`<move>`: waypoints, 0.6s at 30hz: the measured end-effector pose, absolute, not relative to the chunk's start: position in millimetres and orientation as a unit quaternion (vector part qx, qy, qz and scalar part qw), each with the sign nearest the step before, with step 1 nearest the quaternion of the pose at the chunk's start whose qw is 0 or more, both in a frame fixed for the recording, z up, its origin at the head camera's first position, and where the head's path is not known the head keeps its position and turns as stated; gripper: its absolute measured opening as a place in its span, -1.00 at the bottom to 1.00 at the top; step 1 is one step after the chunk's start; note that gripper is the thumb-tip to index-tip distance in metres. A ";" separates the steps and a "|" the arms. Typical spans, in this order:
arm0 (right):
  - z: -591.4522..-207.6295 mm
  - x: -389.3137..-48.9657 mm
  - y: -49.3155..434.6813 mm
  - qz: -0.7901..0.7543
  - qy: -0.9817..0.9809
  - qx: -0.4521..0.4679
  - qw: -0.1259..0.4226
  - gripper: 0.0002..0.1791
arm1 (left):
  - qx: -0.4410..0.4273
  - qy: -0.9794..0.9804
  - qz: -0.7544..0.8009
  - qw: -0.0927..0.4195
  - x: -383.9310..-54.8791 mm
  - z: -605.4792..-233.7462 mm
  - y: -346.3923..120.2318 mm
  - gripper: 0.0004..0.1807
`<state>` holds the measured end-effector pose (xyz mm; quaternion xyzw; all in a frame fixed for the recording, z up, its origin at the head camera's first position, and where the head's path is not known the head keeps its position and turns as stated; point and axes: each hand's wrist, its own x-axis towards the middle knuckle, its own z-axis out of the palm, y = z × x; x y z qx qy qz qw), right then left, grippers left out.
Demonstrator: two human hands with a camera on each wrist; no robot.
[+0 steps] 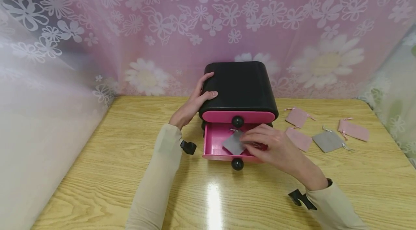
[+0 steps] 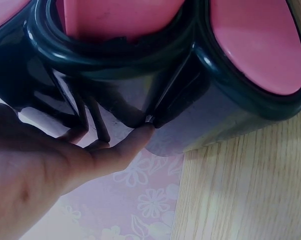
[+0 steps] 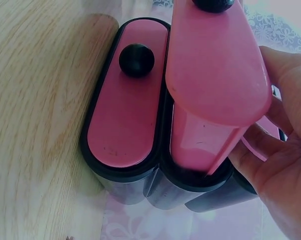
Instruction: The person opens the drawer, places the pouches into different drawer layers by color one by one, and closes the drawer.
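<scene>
Grey pouch (image 1: 232, 144) in pink drawer (image 1: 212, 141), at right fingers (image 1: 257, 137); whether clamped, cannot tell.

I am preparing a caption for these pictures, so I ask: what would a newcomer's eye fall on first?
Probably the black cabinet at the back of the table, its middle pink drawer open. Next, the grey drawstring pouch inside that drawer, beside the right hand. Then three pink pouches and another grey one, lying right of the cabinet.
</scene>
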<state>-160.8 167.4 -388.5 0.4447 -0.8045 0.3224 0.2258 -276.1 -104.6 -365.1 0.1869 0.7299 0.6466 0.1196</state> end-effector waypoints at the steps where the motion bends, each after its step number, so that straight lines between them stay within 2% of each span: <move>1: -388.4 -160.6 167.7 0.323 -0.806 0.443 0.224 -0.63 | 0.187 0.729 0.647 0.120 -276.1 -364.9 -104.5 -0.27; 11: -384.7 -157.1 174.7 0.315 -0.824 0.421 0.209 -0.68 | 0.188 0.729 0.647 0.120 -276.8 -365.9 -105.6 -0.27; 18: -378.6 -153.8 184.8 0.310 -0.836 0.400 0.212 -0.63 | 0.188 0.729 0.647 0.121 -276.9 -365.1 -105.3 -0.27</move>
